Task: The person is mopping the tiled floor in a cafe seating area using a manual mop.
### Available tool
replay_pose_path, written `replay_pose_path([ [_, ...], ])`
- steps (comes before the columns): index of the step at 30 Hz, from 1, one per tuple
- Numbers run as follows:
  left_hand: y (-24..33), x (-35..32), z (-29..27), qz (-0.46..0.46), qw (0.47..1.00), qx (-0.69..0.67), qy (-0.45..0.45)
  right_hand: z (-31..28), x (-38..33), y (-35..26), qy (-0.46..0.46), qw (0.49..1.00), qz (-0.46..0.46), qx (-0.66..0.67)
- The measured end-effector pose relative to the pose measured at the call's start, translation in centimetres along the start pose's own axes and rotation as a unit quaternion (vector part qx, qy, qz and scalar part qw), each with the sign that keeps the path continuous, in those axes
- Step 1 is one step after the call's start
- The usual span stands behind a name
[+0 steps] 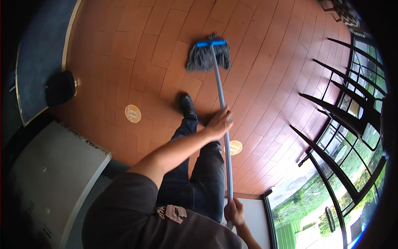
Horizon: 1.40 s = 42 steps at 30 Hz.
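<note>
Grey string mop point(202, 58) rests at upper centre; left grip point(219, 124) clasps its handle point(220, 89) midway, right grip point(235, 212) the lower end, spacing likely providing leverage.

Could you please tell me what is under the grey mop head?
Reddish-brown floor shows all around the grey mop head; the part directly beneath is covered, so anything there cannot be seen.
</note>
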<state>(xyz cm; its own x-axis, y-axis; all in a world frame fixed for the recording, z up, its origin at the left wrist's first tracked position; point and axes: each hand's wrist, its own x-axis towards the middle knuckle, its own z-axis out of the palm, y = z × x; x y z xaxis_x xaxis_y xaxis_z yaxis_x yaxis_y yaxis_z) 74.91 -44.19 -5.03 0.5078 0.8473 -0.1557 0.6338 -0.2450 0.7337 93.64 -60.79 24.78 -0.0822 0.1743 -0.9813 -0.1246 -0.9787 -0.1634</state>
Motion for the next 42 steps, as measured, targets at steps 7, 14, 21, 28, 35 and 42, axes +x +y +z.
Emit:
replay_pose_path([
  [7, -6.6, 10.2, -4.2, -0.079, 0.942, 0.312, -0.094, 2.9, 10.6, -6.7, -0.046, 0.998, -0.009, -0.038],
  [14, 5.2, 3.1, 5.4, -0.019, 0.987, 0.139, -0.075, -12.6, 1.7, -3.6, -0.008, 0.985, 0.091, -0.144],
  [21, 15.7, -1.2, 9.6, -0.186, 0.97, -0.015, -0.158, -21.0, -3.3, -13.6, 0.085, 0.911, 0.223, -0.336],
  [28, 1.5, -13.6, 9.3, -0.303, 0.947, 0.093, -0.041, -10.7, 8.5, -9.7, -0.056, 0.796, 0.062, -0.599],
  [35, -6.3, -22.8, 5.4, -0.325, 0.927, 0.188, 0.014, -1.1, 11.0, -0.2, -0.126, 0.811, -0.08, -0.566],
  [42, 6.2, -17.5, 10.6, -0.205, 0.978, 0.033, -0.023, -10.6, -0.3, 1.4, 0.014, 0.885, 0.083, -0.458],
])
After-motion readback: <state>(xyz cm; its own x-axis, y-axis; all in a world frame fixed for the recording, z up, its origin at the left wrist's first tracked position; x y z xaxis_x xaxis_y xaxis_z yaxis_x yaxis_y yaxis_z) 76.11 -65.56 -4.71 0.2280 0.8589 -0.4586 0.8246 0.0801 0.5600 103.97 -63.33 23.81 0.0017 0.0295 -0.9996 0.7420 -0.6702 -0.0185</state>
